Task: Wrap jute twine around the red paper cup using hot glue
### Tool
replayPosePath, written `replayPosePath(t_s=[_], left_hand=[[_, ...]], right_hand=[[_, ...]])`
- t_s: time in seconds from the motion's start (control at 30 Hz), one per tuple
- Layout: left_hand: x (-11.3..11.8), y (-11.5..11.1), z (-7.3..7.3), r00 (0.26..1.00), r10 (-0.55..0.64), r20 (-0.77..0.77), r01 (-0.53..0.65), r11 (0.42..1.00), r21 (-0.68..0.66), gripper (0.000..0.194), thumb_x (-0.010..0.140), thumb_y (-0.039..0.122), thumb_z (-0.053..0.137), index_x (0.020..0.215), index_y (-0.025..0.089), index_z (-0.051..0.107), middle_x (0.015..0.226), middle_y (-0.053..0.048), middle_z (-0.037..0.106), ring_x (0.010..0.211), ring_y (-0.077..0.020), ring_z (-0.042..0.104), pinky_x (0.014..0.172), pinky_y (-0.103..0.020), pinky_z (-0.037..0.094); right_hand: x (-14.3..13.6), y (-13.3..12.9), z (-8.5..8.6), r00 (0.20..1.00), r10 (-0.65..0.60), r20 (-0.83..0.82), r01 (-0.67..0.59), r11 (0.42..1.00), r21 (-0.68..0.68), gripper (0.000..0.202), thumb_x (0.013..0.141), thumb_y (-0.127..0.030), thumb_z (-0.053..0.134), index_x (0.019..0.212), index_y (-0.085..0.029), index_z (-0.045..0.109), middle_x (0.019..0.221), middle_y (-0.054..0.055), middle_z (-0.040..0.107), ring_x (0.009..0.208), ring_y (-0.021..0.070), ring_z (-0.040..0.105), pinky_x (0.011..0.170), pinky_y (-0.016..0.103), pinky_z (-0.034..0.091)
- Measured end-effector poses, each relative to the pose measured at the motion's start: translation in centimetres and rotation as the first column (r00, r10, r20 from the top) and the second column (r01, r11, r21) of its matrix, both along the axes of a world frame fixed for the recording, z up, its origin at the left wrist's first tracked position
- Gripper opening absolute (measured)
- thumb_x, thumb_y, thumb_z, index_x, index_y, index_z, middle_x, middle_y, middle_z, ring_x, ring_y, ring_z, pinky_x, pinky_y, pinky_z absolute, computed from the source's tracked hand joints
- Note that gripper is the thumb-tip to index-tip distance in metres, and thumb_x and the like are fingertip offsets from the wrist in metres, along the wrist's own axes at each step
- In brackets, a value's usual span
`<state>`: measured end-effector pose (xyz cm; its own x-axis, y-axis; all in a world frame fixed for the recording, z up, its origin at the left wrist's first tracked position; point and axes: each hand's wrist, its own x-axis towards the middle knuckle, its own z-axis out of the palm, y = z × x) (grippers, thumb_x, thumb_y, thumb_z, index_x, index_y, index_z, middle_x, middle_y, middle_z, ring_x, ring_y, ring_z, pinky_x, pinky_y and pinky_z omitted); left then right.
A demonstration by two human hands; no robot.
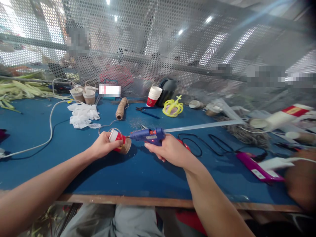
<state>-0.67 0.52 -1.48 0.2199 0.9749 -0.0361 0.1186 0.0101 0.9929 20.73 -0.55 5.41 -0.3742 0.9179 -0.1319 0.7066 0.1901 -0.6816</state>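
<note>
My left hand [105,144] is closed around a red and white paper cup [118,137], tipped on its side. Twine [126,146] is wound around the cup's end on the right, and a loose strand runs back toward a twine roll [121,108]. In my right hand [172,149] is a blue glue gun [148,135], its nozzle pointing left at the cup, close to the wound twine. Whether the nozzle touches the cup I cannot tell. A long clear glue stick [204,126] sticks out of the gun's back.
Pliers [148,112], stacked paper cups [154,96], a yellow crown-shaped piece [172,108] and a dark kettle [168,89] stand behind. White gloves [83,114] lie left. A purple power strip [259,168] with black cords is at right, near another person's arm [301,179].
</note>
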Motion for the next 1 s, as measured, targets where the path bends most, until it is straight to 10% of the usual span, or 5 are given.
replayPosePath(t_s=[1.0], left_hand=[[0.1, 0.1, 0.3, 0.994, 0.047, 0.103, -0.041, 0.997, -0.059, 0.019, 0.057, 0.028, 0.066, 0.066, 0.011, 0.066, 0.057, 0.000, 0.063, 0.051, -0.0100, 0.052, 0.053, -0.020, 0.040]], right_hand=[[-0.3, -0.9, 0.6, 0.998, 0.000, 0.057, -0.001, 1.000, 0.014, 0.029, 0.074, -0.036, 0.050, 0.051, -0.018, 0.046, 0.037, -0.004, 0.047, 0.035, 0.0088, 0.047, 0.040, 0.020, 0.038]])
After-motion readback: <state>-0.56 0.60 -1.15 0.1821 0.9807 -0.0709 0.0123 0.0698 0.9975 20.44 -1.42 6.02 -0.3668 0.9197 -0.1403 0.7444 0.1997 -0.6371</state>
